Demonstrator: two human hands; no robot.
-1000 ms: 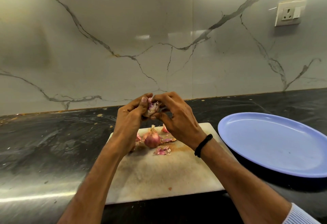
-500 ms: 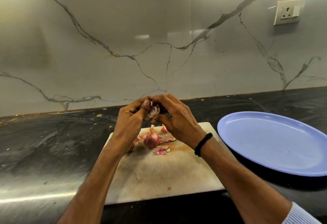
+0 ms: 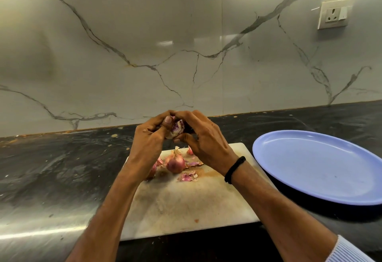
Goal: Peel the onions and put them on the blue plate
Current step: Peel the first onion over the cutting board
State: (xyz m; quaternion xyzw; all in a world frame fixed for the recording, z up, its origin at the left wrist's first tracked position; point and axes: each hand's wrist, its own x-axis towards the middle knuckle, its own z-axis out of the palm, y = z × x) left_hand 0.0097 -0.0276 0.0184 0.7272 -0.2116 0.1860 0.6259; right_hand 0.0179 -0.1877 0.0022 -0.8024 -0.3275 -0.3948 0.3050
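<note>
Head: onion (image 3: pixel 177 129) over far edge of board (image 3: pixel 186 206)

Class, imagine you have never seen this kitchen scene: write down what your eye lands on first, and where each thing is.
The left hand and right hand meet above the far end of the cutting board, both holding a half-peeled onion. To the right lies a big blue plate, nothing on it. Under the hands an unpeeled onion sits among pink skin scraps.
</note>
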